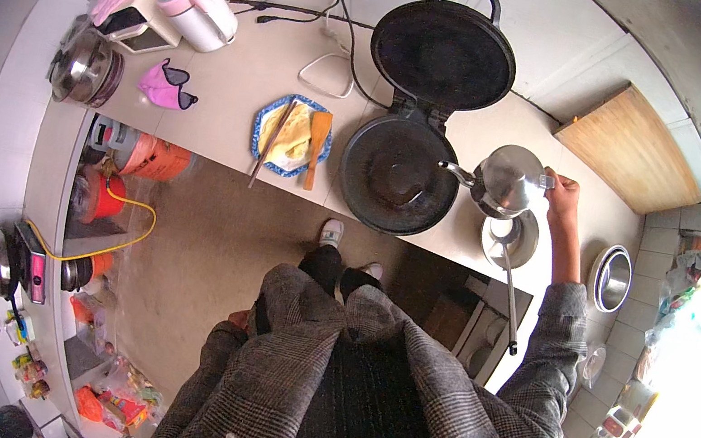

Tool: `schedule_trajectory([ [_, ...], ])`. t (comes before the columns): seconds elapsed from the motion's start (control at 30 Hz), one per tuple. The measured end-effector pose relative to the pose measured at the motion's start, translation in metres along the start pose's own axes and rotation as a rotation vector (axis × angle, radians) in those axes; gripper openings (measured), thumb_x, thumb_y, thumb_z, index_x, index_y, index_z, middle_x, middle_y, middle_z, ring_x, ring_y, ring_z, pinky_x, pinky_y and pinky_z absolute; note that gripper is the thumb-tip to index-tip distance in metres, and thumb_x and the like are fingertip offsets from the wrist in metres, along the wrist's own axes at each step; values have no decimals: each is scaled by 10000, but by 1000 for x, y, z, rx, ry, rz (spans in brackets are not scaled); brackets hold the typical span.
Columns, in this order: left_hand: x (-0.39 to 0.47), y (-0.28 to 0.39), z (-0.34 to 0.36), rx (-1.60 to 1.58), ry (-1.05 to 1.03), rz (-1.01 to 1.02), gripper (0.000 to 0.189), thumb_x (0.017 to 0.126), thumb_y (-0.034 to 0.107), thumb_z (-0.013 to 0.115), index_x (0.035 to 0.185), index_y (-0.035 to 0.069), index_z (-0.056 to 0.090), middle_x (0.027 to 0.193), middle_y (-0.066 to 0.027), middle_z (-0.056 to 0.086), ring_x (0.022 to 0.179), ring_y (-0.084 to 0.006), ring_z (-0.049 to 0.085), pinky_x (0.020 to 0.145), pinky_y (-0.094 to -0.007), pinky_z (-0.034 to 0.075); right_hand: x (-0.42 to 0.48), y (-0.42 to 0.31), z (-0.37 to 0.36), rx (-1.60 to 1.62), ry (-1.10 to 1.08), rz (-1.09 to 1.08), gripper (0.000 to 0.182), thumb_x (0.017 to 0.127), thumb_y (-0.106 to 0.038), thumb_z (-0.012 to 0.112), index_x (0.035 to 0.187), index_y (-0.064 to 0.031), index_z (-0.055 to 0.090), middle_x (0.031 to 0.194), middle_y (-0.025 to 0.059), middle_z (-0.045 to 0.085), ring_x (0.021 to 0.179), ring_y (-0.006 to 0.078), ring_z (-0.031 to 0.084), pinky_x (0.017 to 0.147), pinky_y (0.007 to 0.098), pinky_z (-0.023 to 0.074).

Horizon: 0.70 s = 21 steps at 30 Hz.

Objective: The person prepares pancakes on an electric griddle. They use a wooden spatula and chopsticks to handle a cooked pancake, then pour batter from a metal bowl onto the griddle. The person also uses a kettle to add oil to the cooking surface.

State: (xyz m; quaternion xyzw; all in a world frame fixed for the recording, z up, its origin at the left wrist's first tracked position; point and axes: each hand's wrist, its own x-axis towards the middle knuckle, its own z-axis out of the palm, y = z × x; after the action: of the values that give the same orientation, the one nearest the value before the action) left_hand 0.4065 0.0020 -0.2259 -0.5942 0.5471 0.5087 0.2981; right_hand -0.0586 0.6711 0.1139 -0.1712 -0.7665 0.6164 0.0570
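Observation:
My right hand (562,196) grips the handle of a shiny metal pot with a spout (513,176). The spout points left, over the right edge of the lower black plate (399,175) of an electric griddle. A small glossy wet-looking patch shows on that plate. The griddle's lid (444,53) is raised against the wall. Below the pot sits a metal bowl (526,236) with a long-handled ladle (508,292) resting in it. My left hand (240,319) hangs by my side, mostly hidden by the sleeve and coat, so its fingers cannot be made out.
Left of the griddle, a blue-rimmed plate (261,121) holds yellow flatbread, chopsticks (274,138) and a wooden spatula (315,148). A wooden cutting board (633,150) leans at the right wall. Nested metal bowls (613,278) stand nearer. A pink-white jug appliance (201,10) occupies the left corner.

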Motion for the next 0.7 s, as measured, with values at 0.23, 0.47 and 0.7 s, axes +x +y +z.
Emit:
schedule_trajectory([
  [0.23,11,38,1,-10,-99,51,267,849,325,570,931,84,652,767,-107,579,578,-255,518,502,-435,417,-7,-13,-5,-333,165,-73,335,821,-189,635,525,-39,584,483,-24,500,436,45,396,421,237,305],
  [0.47,22,72,-9,30,-121,50,232,833,256,594,959,67,640,845,-115,580,642,-254,532,546,-415,444,-18,-16,-12,-222,148,14,283,824,-196,631,616,-5,627,531,-5,540,470,59,444,444,241,347],
  [0.7,46,124,-13,59,-167,104,219,816,187,618,987,50,629,923,-123,580,705,-253,546,590,-395,471,-6,50,-35,265,65,90,171,839,-152,602,753,-14,657,642,36,618,526,99,555,468,246,435],
])
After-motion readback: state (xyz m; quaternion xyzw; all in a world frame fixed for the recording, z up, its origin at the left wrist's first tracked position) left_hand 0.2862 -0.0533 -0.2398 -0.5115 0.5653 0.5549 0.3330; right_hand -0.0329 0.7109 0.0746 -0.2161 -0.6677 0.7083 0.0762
